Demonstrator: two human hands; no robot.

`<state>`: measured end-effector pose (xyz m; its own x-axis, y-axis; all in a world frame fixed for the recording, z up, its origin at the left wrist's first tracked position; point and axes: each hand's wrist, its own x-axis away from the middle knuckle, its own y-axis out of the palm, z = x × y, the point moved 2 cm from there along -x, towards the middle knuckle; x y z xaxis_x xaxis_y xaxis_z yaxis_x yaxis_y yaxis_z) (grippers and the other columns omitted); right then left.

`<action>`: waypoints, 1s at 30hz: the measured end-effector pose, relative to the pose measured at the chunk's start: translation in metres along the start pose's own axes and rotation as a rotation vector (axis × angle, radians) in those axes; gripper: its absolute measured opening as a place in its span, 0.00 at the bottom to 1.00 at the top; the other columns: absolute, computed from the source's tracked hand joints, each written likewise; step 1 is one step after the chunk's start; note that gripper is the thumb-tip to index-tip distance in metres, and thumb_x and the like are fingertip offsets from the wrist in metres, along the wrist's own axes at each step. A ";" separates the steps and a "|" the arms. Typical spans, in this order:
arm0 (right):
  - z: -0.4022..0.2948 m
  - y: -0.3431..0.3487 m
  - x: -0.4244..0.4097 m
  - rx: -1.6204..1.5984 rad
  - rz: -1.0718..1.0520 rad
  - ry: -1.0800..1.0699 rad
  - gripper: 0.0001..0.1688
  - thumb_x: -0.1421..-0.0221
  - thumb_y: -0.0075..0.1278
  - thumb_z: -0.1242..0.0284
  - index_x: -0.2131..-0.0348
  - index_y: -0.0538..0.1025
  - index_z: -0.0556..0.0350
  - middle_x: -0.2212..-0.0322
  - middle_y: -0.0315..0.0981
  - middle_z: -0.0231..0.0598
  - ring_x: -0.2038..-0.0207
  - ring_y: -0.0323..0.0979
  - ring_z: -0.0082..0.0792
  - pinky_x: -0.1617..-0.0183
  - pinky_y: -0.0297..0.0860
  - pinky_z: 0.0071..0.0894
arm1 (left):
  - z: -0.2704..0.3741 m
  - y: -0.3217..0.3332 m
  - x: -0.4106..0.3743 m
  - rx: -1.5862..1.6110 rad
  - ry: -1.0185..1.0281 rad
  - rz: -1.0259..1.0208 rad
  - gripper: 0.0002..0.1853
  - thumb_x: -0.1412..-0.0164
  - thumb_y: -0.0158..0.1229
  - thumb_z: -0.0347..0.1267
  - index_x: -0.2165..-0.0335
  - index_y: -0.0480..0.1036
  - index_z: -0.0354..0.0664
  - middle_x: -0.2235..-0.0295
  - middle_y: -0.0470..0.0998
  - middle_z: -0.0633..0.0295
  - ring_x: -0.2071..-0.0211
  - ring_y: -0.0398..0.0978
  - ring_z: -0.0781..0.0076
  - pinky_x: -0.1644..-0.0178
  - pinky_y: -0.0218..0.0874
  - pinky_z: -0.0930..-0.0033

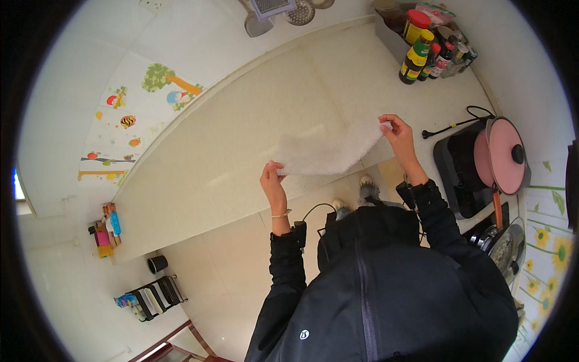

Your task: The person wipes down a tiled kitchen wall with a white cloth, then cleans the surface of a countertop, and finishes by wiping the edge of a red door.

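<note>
A white, fluffy cloth [323, 156] hangs stretched between my two hands over the near edge of the pale countertop [253, 126]. My left hand [272, 181] pinches its left corner between thumb and fingers. The right corner is held the same way by my right hand [398, 135]. The middle of the cloth sags, and its lower edge curves. Whether the cloth touches the counter cannot be told.
Sauce bottles [415, 56] and a grey bin [393, 34] stand at the back right. An induction cooker [459, 167] bears a pot with a pink lid [506, 156]; a black power plug [427, 134] lies beside it. Small packages [106, 231] sit at the counter's left end.
</note>
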<state>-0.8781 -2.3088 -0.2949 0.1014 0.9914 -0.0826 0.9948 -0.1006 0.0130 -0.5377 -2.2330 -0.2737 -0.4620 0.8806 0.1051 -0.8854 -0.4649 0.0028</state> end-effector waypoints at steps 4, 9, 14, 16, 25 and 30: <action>0.025 -0.015 0.012 0.284 -0.077 0.071 0.12 0.50 0.52 0.81 0.62 0.75 0.57 0.64 0.73 0.34 0.64 0.69 0.23 0.61 0.65 0.20 | -0.048 -0.027 0.011 -0.508 -0.037 -0.069 0.13 0.42 0.58 0.35 0.77 0.67 0.38 0.77 0.67 0.68 0.71 0.67 0.81 0.67 0.62 0.74; 0.102 -0.044 0.043 0.681 -0.246 0.150 0.16 0.53 0.53 0.78 0.60 0.74 0.54 0.63 0.73 0.43 0.60 0.71 0.38 0.57 0.68 0.32 | -0.097 -0.036 0.037 -0.966 0.434 0.019 0.06 0.48 0.59 0.28 0.72 0.70 0.37 0.80 0.74 0.54 0.77 0.74 0.54 0.69 0.67 0.59; 0.128 -0.045 0.034 0.607 -0.111 0.145 0.20 0.53 0.53 0.77 0.56 0.71 0.55 0.63 0.73 0.45 0.59 0.72 0.41 0.55 0.68 0.37 | -0.117 -0.040 0.009 -0.852 0.127 0.012 0.11 0.49 0.62 0.32 0.69 0.71 0.38 0.76 0.78 0.54 0.71 0.77 0.55 0.65 0.67 0.58; 0.136 -0.040 0.023 0.575 -0.129 0.214 0.20 0.53 0.53 0.76 0.56 0.71 0.55 0.64 0.73 0.45 0.59 0.72 0.41 0.55 0.68 0.36 | -0.121 -0.035 -0.002 -0.874 0.095 0.034 0.12 0.49 0.63 0.34 0.69 0.72 0.38 0.75 0.78 0.53 0.70 0.77 0.54 0.65 0.67 0.57; 0.140 -0.019 0.005 0.787 -0.077 0.197 0.17 0.51 0.56 0.72 0.60 0.70 0.57 0.73 0.72 0.41 0.71 0.71 0.36 0.64 0.68 0.34 | -0.156 -0.034 -0.005 -1.049 0.077 0.079 0.14 0.50 0.64 0.36 0.74 0.70 0.37 0.76 0.76 0.53 0.71 0.75 0.52 0.66 0.66 0.58; 0.143 -0.020 0.005 0.677 -0.085 0.125 0.12 0.46 0.52 0.73 0.62 0.69 0.57 0.69 0.73 0.46 0.66 0.73 0.41 0.61 0.68 0.35 | -0.144 -0.035 -0.002 -0.776 0.045 0.080 0.12 0.48 0.63 0.33 0.76 0.68 0.36 0.78 0.74 0.55 0.73 0.74 0.58 0.68 0.64 0.61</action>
<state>-0.8969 -2.3135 -0.4382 0.0619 0.9963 0.0602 0.7875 -0.0117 -0.6161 -0.5136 -2.2056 -0.4174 -0.5133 0.8575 0.0350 -0.6239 -0.3448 -0.7013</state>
